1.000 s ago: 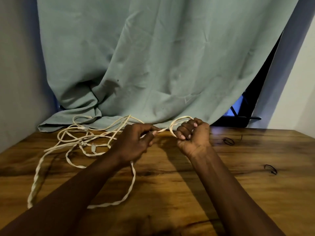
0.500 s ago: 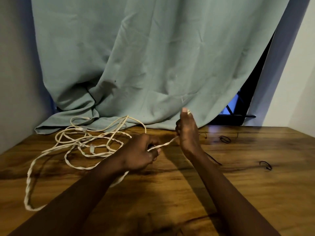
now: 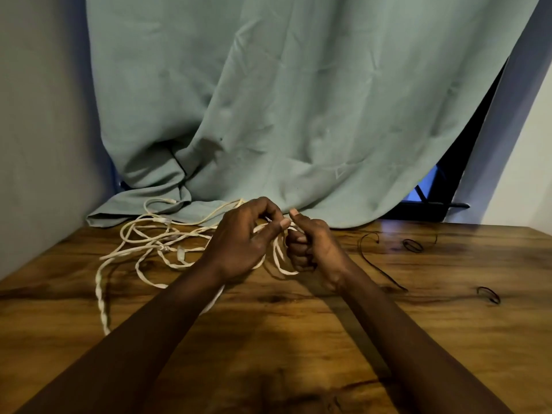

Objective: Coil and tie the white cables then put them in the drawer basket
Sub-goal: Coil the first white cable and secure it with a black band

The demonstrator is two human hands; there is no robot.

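Observation:
A long white cable (image 3: 149,240) lies in a loose tangle on the wooden table (image 3: 298,339), left of centre, with one twisted strand trailing toward the near left. My left hand (image 3: 242,243) pinches a stretch of the cable between thumb and fingers. My right hand (image 3: 310,246) is curled in a fist round a few small loops of the same cable, thumb up. The two hands almost touch above the table's middle. No drawer basket shows.
A teal curtain (image 3: 298,115) hangs behind and spills onto the table's back edge. Two black elastic bands (image 3: 413,245) (image 3: 488,294) and a thin black strand (image 3: 376,264) lie on the right of the table. A grey wall stands at left.
My right hand came down and curled round new loops of cable; my left hand moved up and right to meet it. The trailing strand on the left slid closer.

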